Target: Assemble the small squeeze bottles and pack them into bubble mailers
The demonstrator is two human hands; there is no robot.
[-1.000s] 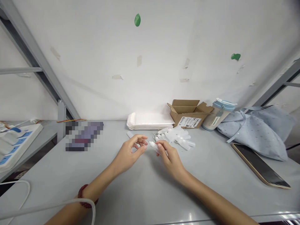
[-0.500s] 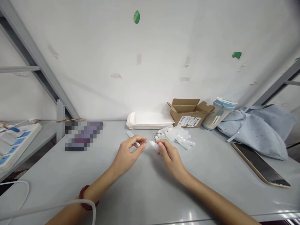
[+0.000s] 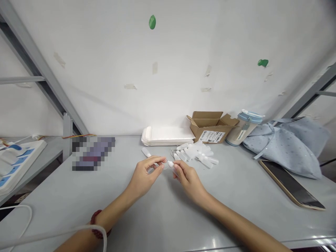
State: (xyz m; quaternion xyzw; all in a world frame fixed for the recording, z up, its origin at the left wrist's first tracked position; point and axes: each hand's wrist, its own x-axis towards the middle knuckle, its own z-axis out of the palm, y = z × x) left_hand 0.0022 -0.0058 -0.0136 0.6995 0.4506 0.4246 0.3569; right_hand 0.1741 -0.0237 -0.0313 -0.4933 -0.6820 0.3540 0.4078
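Hands meet over the smooth grey table [image 3: 162,217], in front and to the left of the cardboard box [image 3: 210,127]. The right hand [image 3: 187,176] pinches a small white plastic tube [image 3: 171,163] with a tapered tip. The left hand [image 3: 145,175] is pinched narrow at that tip; what it grips is too small to tell. A heap of similar translucent tubes [image 3: 195,153] lies just in front of the box. The box is brown corrugated card with open flaps and a white printed label, its writing unreadable. Stacked white moulded trays [image 3: 168,135] sit left of the box, a blue-lidded cup [image 3: 244,127] to its right.
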